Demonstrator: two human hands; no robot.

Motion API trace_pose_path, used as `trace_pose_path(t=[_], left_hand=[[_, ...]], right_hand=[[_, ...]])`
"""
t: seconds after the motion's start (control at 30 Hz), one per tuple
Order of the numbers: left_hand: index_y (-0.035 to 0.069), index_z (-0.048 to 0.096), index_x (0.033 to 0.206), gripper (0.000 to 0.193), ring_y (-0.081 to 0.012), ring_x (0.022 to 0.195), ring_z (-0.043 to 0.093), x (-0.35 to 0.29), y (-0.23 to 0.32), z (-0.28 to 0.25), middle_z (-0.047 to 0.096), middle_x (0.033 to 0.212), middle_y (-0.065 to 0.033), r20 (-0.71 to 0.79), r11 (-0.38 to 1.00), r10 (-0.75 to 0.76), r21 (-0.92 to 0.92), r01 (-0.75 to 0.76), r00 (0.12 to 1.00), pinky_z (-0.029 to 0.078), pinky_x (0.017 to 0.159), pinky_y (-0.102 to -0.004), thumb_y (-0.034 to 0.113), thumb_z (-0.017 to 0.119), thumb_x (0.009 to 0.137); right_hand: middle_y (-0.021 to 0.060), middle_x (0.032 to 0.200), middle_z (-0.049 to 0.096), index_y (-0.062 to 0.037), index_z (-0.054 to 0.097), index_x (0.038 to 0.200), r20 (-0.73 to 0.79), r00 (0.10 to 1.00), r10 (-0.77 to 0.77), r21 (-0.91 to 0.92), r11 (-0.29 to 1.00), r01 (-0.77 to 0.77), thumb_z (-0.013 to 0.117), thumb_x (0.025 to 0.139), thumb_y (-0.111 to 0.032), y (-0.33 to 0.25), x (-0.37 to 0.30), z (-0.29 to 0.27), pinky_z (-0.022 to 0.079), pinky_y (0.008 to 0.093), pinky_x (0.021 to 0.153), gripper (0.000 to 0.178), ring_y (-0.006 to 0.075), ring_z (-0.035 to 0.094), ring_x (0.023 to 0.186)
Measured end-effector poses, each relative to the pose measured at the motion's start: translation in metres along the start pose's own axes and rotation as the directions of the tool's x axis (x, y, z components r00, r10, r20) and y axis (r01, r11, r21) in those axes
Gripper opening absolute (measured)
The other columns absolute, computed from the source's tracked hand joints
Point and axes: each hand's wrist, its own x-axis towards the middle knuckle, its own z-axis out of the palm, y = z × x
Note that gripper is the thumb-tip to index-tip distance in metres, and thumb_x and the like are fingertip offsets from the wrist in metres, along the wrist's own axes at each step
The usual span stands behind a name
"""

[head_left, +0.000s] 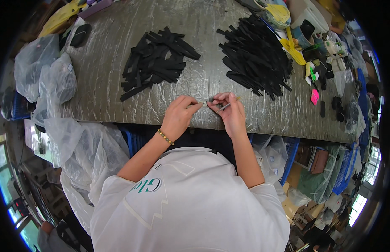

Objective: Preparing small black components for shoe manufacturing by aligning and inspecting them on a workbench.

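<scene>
My left hand [178, 113], with a beaded bracelet on its wrist, pinches a small pale piece [204, 104] between thumb and fingertips near the table's front edge. Facing it, my right hand [235, 117] has its fingers curled around a thin pale stick-like tool [225, 106] with a yellowish end. The tool slants across the fingers. Something small and dark shows at the right fingertips, too small to name. Beyond the hands lie two heaps of short black fabric strips: a smaller left heap [155, 63] and a larger right heap [256, 59].
Clear plastic bags [46, 67] crowd the table's left end. Along the right edge are yellow scissors [292, 48], cups, a pink tag [314, 97] and small black pieces. Plastic sheeting [92, 151] hangs below the left front edge. Blue crates [346, 170] stand beneath the table.
</scene>
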Motion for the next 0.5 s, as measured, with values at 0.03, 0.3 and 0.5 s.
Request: trace_pose_path(t=[0.03,0.3,0.5], left_hand=[[0.006,0.073,0.103,0.027,-0.0288,0.092,0.061,0.0,0.001,0.0,0.064,0.098,-0.0083,-0.001,1.0,-0.002,0.0,0.002,1.0,0.051,0.079,-0.0384,-0.002,0.068,0.077],[0.007,0.073,0.103,0.029,-0.0279,0.091,0.061,0.002,0.0,0.003,0.064,0.096,-0.0074,-0.005,1.0,0.01,0.015,-0.01,1.0,0.052,0.078,-0.0377,-0.001,0.067,0.077],[0.006,0.073,0.103,0.029,-0.0274,0.09,0.061,0.003,0.0,0.001,0.063,0.095,-0.0068,0.011,0.999,0.022,0.034,-0.022,1.0,0.052,0.078,-0.0376,-0.002,0.065,0.076]], right_hand=[[0.0119,0.107,0.057,-0.0005,0.057,0.097,0.0,1.0,0.0,0.0,1.0,0.0,0.041,0.109,-0.034,0.0,0.0,0.0,0.053,0.0444,0.099,0.039,0.0174,0.059,0.096],[0.0123,0.108,0.056,-0.0004,0.056,0.097,-0.003,1.0,-0.001,-0.017,1.0,0.001,0.041,0.109,-0.034,-0.001,0.0,-0.001,0.055,0.0466,0.098,0.038,0.0175,0.059,0.096],[0.0064,0.085,0.063,0.0031,0.063,0.094,-0.034,0.987,-0.159,-0.698,0.711,0.09,0.043,0.109,-0.031,-0.014,-0.003,-0.001,0.052,0.028,0.085,0.042,0.0125,0.061,0.082]])
